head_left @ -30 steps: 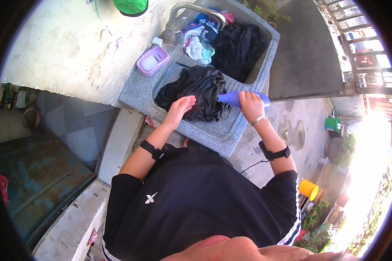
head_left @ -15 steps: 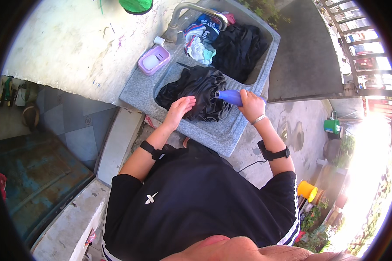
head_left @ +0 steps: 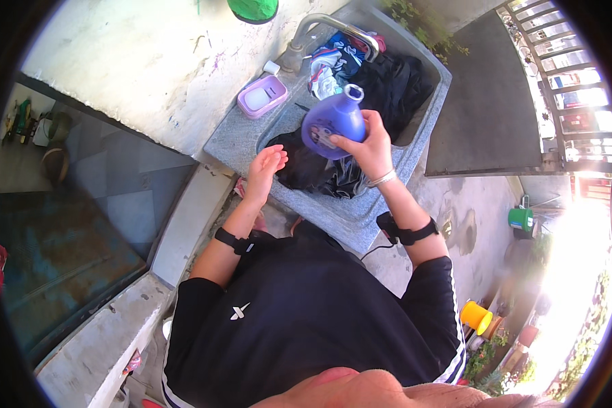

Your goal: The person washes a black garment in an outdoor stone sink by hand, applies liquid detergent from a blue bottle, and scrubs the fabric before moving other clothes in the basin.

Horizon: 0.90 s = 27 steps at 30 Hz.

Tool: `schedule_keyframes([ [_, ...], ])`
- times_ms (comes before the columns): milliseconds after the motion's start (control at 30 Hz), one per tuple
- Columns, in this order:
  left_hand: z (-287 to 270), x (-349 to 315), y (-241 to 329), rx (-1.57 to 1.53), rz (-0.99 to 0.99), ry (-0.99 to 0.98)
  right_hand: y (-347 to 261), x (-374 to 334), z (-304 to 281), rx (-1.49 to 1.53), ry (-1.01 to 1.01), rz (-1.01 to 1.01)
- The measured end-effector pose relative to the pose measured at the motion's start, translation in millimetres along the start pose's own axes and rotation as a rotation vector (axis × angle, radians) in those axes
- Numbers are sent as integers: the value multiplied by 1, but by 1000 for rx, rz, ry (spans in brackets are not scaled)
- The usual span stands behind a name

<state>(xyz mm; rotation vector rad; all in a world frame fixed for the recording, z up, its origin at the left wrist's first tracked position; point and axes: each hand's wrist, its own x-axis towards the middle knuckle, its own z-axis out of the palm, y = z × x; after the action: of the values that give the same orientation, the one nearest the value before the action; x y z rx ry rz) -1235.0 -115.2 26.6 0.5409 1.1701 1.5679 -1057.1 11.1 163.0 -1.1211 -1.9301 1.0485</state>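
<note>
My right hand (head_left: 374, 146) grips a purple plastic bottle (head_left: 328, 126) by its side, with the uncapped neck turned up and away from me. The bottle is over a wet black garment (head_left: 330, 182) lying on the near, shallow part of the grey stone sink (head_left: 364, 211), and covers part of it. Left of the garment, my left hand (head_left: 262, 170) is raised with its fingers extended, slightly curved, and nothing in them. In the deep far basin are more black clothes (head_left: 406, 78) beside a bundle of white and blue clothing (head_left: 325, 71).
A curved metal faucet (head_left: 336, 24) reaches over the far basin. On the sink's left ledge are a pink soap dish (head_left: 262, 96) and a small white cap (head_left: 271, 67). A white wall stands behind, with a green object (head_left: 253, 9) on top. A dark panel (head_left: 483, 102) is at the right.
My right hand has lifted the bottle and turned it from lying sideways, neck leftward, to neck up. My left hand has shifted slightly left, away from the black garment.
</note>
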Motion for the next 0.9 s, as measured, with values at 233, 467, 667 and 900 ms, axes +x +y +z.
schedule_keyframes([
  [233, -50, -10, 15, 382, 243, 273, 0, 19, 151, 32, -89, -7],
  [467, -70, 5, 13, 634, 469, 470, 9, 10, 202, 120, -413, -129],
  [667, -55, 19, 14, 747, 415, 655, 77, -7, 109, -289, -107, -334],
  [900, -68, 22, -4, 756, 560, 594, 161, -86, 41, -824, -128, -98],
])
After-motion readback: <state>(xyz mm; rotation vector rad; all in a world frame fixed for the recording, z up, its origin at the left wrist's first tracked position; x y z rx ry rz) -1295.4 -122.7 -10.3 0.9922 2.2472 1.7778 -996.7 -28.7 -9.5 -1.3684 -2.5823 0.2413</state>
